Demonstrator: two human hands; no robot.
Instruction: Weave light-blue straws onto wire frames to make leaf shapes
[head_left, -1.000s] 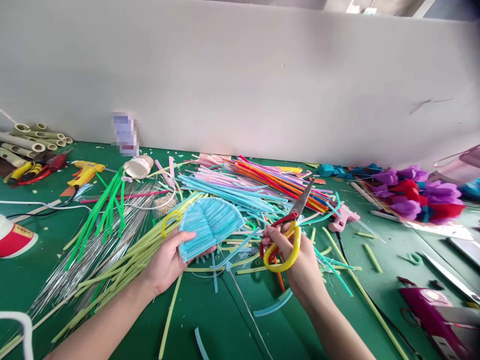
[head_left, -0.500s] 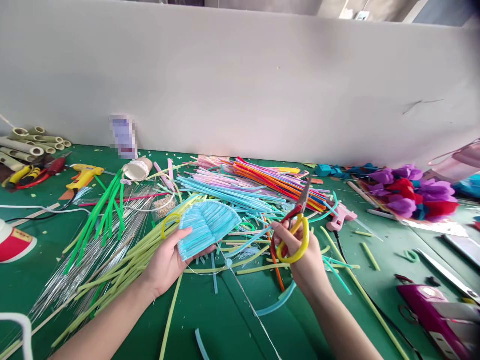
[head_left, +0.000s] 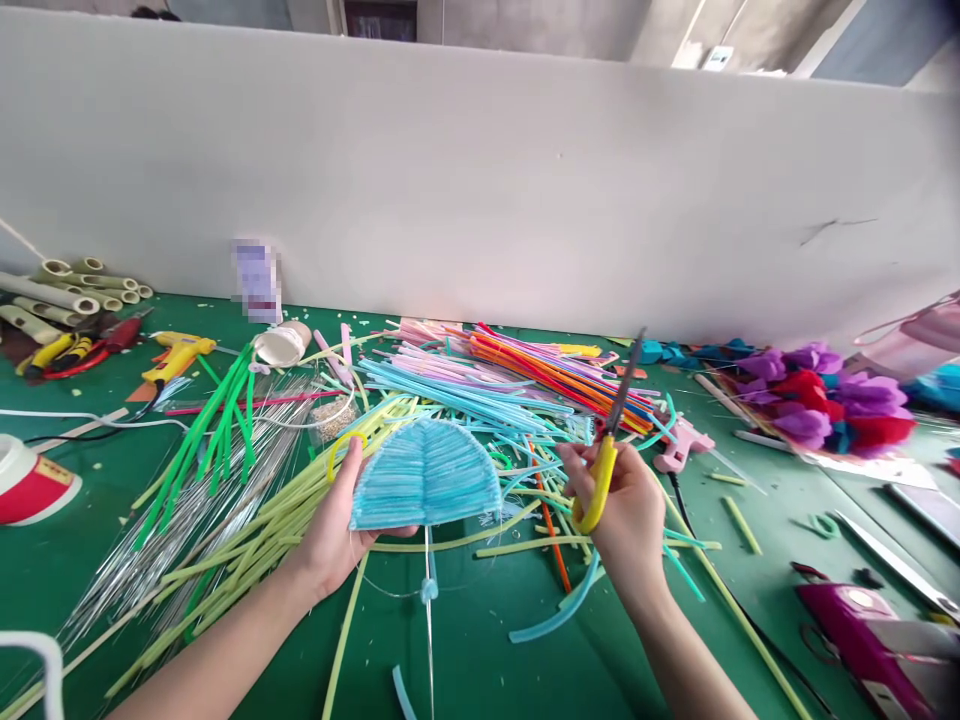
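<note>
My left hand (head_left: 334, 530) grips a light-blue fan-shaped leaf (head_left: 426, 475) made of glued strips, held upright by its lower left edge, with a thin wire stem hanging from it. My right hand (head_left: 626, 505) is closed around the yellow and red handles of a pair of scissors (head_left: 609, 440). The blades are together and point up and away, just right of the leaf.
A green table (head_left: 480, 640) is littered with coloured foam strips (head_left: 517, 375), pale green strips (head_left: 247, 530), silver wires (head_left: 172, 510), a yellow glue gun (head_left: 176, 352), a pink glue gun (head_left: 679, 445), purple and red paper flowers (head_left: 832, 400), a magenta device (head_left: 870, 640) and cardboard tubes (head_left: 60, 290). A white partition stands behind.
The leaf has been turned and raised to face me with its stem hanging down. The scissors have swung upright and moved slightly right; their handles now appear edge-on.
</note>
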